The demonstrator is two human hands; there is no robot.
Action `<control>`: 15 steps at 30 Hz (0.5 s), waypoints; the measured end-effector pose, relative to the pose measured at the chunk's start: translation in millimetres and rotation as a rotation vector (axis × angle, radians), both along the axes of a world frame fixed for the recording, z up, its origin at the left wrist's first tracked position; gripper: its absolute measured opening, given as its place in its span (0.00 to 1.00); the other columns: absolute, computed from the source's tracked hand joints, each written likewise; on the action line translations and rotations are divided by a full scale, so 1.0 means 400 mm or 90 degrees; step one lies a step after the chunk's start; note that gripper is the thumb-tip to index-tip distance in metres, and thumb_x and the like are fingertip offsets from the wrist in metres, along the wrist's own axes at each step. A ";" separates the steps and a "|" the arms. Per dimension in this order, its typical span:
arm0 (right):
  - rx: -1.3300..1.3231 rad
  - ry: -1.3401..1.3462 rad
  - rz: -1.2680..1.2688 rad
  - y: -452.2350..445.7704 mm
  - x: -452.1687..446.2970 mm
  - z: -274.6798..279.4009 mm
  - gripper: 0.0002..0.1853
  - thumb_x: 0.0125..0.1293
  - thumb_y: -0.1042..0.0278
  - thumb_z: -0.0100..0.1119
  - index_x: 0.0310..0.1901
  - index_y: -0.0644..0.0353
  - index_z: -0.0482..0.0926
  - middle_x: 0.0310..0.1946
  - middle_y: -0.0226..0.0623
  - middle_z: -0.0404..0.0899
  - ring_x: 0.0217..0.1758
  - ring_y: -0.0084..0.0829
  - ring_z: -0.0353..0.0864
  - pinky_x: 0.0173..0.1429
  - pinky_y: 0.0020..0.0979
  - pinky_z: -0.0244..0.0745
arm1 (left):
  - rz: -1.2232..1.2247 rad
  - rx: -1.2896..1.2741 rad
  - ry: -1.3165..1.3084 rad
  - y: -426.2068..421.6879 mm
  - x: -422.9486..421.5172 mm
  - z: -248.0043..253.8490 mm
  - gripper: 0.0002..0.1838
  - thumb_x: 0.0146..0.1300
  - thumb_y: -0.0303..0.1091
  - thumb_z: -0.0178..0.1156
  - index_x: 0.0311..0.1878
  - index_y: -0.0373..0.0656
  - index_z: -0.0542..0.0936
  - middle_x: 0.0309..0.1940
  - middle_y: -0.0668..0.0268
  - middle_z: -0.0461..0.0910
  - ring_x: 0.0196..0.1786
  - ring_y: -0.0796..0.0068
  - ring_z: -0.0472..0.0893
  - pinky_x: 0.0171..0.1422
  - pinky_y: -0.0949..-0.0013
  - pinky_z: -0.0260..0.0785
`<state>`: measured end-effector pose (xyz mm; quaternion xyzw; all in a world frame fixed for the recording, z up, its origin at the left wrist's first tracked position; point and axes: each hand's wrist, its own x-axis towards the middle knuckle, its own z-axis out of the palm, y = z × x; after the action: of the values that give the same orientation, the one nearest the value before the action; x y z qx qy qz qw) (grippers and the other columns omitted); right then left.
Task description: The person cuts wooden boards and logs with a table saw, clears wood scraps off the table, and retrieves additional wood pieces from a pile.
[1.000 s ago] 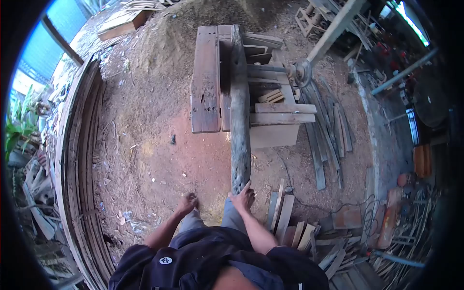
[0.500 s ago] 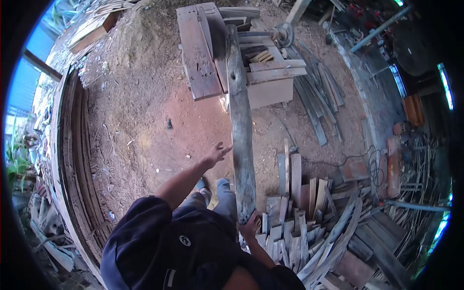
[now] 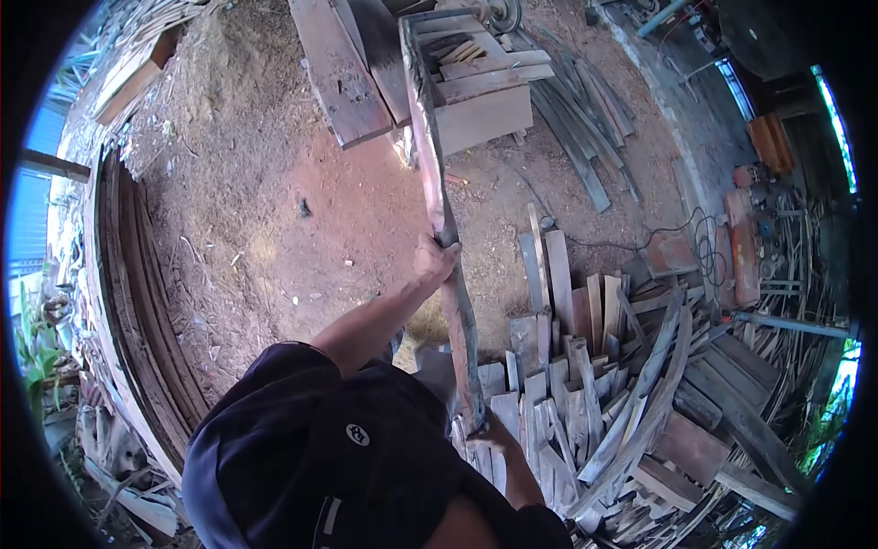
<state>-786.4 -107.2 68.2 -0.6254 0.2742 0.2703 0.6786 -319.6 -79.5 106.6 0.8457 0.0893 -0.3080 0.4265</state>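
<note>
A long, rough wooden plank (image 3: 428, 151) stretches away from me, turned so that its narrow edge faces up. My left hand (image 3: 439, 259) is wrapped round it about midway. At its near end, my right hand (image 3: 491, 432) grips the plank low down, with some fingers hidden. The far end of the plank lies by a wooden workbench (image 3: 485, 121) that has boards and small offcuts on top.
Wide boards (image 3: 352, 96) lie left of the bench's top. A metal wheel (image 3: 503, 14) sits at the far edge. Many upright offcuts (image 3: 558, 384) crowd the near right. Long stacked planks (image 3: 137, 274) line the left, and a cable (image 3: 631, 245) crosses the dirt ground.
The plank has turned from its broad face onto its edge. My left hand, open beside it before, has closed round its middle. The view has shifted a little.
</note>
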 end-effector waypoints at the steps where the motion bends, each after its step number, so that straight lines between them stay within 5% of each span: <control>1: 0.002 0.006 0.003 -0.012 0.003 -0.001 0.57 0.43 0.71 0.80 0.74 0.60 0.52 0.58 0.43 0.73 0.63 0.35 0.73 0.63 0.38 0.73 | 0.003 0.002 0.006 0.002 -0.003 -0.029 0.33 0.56 0.48 0.71 0.51 0.30 0.70 0.41 0.50 0.81 0.43 0.59 0.84 0.44 0.61 0.77; 3: 0.115 0.175 0.019 -0.036 0.038 0.045 0.52 0.40 0.70 0.81 0.70 0.61 0.62 0.54 0.37 0.77 0.57 0.32 0.76 0.57 0.37 0.75 | 0.007 -0.121 -0.076 0.021 -0.023 -0.093 0.35 0.55 0.51 0.71 0.50 0.29 0.69 0.42 0.48 0.81 0.47 0.55 0.84 0.49 0.57 0.76; 4: 0.166 0.188 -0.016 -0.044 0.021 0.024 0.49 0.41 0.74 0.77 0.69 0.62 0.63 0.51 0.36 0.78 0.54 0.30 0.77 0.55 0.38 0.75 | -0.012 -0.213 -0.032 0.044 -0.031 -0.105 0.43 0.54 0.57 0.72 0.58 0.29 0.66 0.51 0.44 0.77 0.56 0.53 0.80 0.56 0.56 0.74; 8: 0.377 0.174 -0.096 -0.065 -0.073 -0.109 0.44 0.43 0.76 0.70 0.68 0.63 0.65 0.57 0.37 0.77 0.60 0.32 0.75 0.65 0.37 0.70 | -0.100 -0.328 0.100 0.122 -0.096 -0.139 0.58 0.54 0.58 0.72 0.73 0.29 0.50 0.69 0.41 0.60 0.69 0.50 0.66 0.68 0.54 0.67; 10: 0.413 0.075 -0.132 -0.085 -0.024 -0.058 0.35 0.47 0.73 0.70 0.61 0.60 0.73 0.44 0.35 0.80 0.40 0.28 0.81 0.45 0.30 0.76 | -0.110 -0.309 0.111 0.137 -0.153 -0.176 0.59 0.54 0.59 0.72 0.74 0.31 0.49 0.68 0.41 0.61 0.69 0.48 0.66 0.68 0.54 0.67; 11: 0.413 0.078 -0.126 -0.096 -0.036 -0.060 0.35 0.47 0.73 0.70 0.61 0.60 0.73 0.44 0.35 0.80 0.40 0.28 0.81 0.45 0.30 0.76 | -0.123 -0.293 0.118 0.141 -0.185 -0.187 0.60 0.54 0.60 0.72 0.75 0.33 0.48 0.68 0.42 0.61 0.69 0.47 0.67 0.69 0.54 0.67; 13: 0.499 0.147 -0.072 -0.147 -0.110 -0.169 0.40 0.48 0.66 0.70 0.65 0.67 0.68 0.59 0.40 0.76 0.65 0.36 0.73 0.73 0.36 0.62 | -0.116 -0.270 0.123 0.125 -0.241 -0.176 0.59 0.55 0.61 0.70 0.76 0.36 0.48 0.70 0.42 0.59 0.71 0.48 0.65 0.70 0.53 0.66; 15: 0.555 0.186 -0.108 -0.182 -0.194 -0.288 0.39 0.53 0.63 0.69 0.65 0.71 0.67 0.58 0.44 0.77 0.63 0.38 0.75 0.71 0.38 0.65 | -0.099 -0.256 0.154 0.101 -0.275 -0.169 0.57 0.58 0.63 0.66 0.77 0.36 0.48 0.72 0.42 0.57 0.73 0.49 0.62 0.72 0.53 0.63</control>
<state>-864.0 -180.2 -46.8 -0.2126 0.2777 0.3888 0.8524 -429.4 -39.2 39.2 0.7054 0.0113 -0.4502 0.5474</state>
